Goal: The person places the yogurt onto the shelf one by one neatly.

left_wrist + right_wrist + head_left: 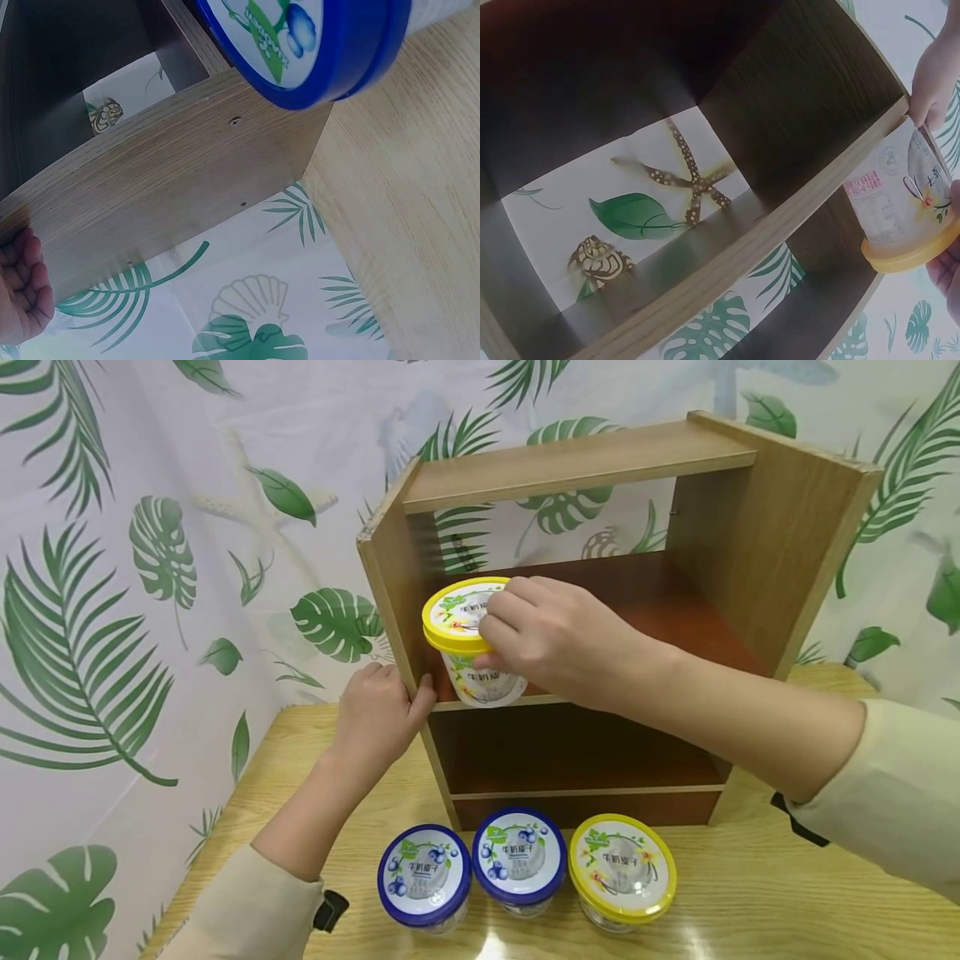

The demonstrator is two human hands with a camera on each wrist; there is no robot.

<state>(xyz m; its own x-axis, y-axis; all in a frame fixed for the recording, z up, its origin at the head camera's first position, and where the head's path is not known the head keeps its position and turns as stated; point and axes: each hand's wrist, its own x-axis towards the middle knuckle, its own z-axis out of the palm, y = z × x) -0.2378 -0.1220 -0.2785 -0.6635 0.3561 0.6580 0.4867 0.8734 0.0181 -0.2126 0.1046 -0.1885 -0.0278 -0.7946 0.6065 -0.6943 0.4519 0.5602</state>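
My right hand holds a white tub with a yellow lid at its rim, in front of the shelf unit's left opening. In the right wrist view the tub shows its printed side, the yellow lid toward the bottom. My left hand grips the front edge of the left side panel of the wooden shelf unit, thumb at the inner side and fingers outside. The left wrist view shows its curled fingers against the panel.
Before the unit, on the wooden table, stand two blue-lidded tubs, the left one and the middle one, and another yellow-lidded tub. A dark red middle shelf spans the unit. Leaf-patterned cloth hangs behind.
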